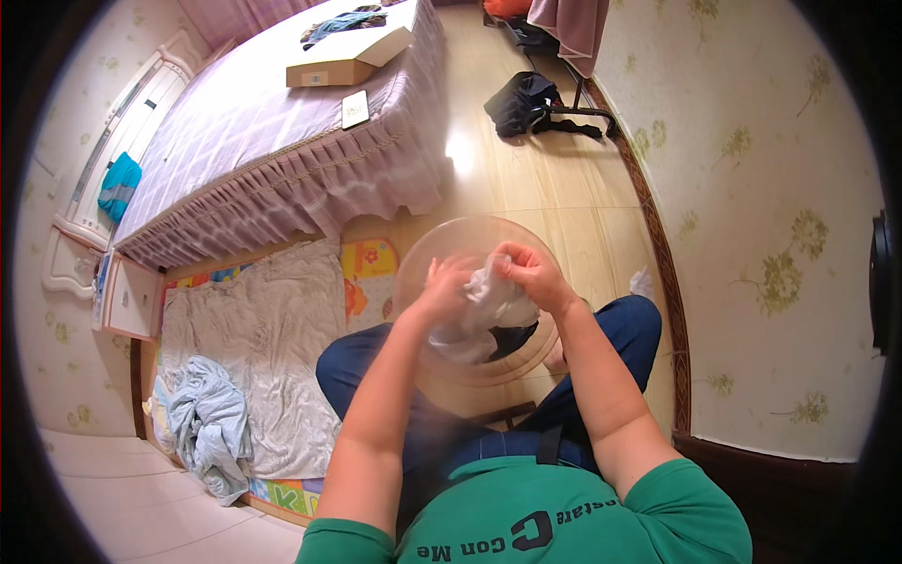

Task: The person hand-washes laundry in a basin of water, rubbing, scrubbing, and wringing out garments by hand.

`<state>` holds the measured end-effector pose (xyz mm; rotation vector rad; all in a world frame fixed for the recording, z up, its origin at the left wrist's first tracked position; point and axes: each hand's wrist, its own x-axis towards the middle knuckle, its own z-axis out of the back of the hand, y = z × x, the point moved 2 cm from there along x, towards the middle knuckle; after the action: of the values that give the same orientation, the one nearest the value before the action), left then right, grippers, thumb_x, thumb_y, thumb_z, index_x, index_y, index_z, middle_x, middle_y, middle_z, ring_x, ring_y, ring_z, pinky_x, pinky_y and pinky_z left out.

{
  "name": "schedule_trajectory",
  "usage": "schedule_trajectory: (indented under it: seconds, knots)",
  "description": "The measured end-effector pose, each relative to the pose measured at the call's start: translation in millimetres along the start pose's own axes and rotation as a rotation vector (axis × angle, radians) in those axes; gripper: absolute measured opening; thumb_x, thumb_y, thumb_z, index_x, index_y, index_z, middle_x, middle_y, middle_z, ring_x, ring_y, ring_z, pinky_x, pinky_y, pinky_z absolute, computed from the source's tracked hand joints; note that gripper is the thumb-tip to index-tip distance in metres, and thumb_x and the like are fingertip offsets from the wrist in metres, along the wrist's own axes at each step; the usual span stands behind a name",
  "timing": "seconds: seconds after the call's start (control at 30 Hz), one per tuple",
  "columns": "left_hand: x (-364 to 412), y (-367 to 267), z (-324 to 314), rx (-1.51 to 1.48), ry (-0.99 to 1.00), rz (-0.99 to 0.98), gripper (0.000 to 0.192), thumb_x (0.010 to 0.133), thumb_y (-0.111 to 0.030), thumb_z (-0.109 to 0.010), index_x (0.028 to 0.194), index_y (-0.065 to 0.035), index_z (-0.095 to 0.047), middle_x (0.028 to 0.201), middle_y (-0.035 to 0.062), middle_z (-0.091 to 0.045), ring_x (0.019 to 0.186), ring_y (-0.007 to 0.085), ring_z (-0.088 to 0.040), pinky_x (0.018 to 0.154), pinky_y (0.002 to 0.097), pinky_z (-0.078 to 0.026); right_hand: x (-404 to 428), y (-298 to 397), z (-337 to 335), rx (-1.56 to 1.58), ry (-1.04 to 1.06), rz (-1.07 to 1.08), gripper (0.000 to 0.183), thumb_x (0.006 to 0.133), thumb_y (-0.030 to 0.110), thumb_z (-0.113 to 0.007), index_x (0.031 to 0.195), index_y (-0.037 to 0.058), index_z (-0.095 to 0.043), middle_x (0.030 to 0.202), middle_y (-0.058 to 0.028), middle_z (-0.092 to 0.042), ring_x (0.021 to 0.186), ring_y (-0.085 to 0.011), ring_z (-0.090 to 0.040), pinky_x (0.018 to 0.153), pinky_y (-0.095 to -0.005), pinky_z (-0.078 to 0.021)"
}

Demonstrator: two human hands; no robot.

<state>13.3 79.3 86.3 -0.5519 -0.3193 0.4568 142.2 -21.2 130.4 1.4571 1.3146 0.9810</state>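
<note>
A round translucent basin [416, 254] stands on the floor between the bent knees in blue jeans. Above it, my right hand [539, 275] pinches a bunched white cloth [504, 299] between thumb and fingers. My left hand [449, 285] is blurred by motion and grips the left side of the same cloth. More white fabric [461, 347] hangs or lies low in the basin, beside a dark cloth [514, 341]. Whether the white fabric is all one piece is hidden by my hands.
Left lies a grey blanket [261, 352] over a colourful play mat [370, 264], with a crumpled light-blue cloth [208, 423]. A skirted bed [232, 127] bears an open cardboard box [328, 74] and a phone or tablet [355, 109]. Dark clothing [518, 102] lies by a rack's foot [581, 111].
</note>
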Motion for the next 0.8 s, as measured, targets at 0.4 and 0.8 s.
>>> schedule_trajectory:
  seconds: [0.4, 0.8]
  knots:
    - [9.3, 19.9, 25.5, 0.166, 0.055, 0.552, 0.048, 0.054, -0.013, -0.065, 0.099, -0.0063, -0.048, 0.084, 0.0132, -0.055, 0.079, 0.0270, -0.053, 0.073, 0.0331, -0.040, 21.7, -120.3, 79.3, -0.807, -0.372, -0.261, 0.024, 0.065, 0.021, -0.059, 0.075, -0.0005, -0.055, 0.065, -0.0079, -0.056, 0.059, -0.0159, -0.052, 0.055, -0.0278, -0.0407]
    - [-36.7, 26.1, -90.7, 0.278, 0.201, 0.353, 0.036, 0.067, -0.009, -0.045, 0.102, -0.0062, -0.048, 0.110, 0.0055, -0.044, 0.102, 0.0237, -0.041, 0.082, 0.0397, -0.034, -9.0, -145.5, 51.4, -1.307, -0.126, -0.776, 0.049, 0.071, 0.036, -0.050, 0.108, 0.0050, -0.042, 0.092, -0.0176, -0.054, 0.085, -0.0294, -0.053, 0.074, -0.0381, -0.0417]
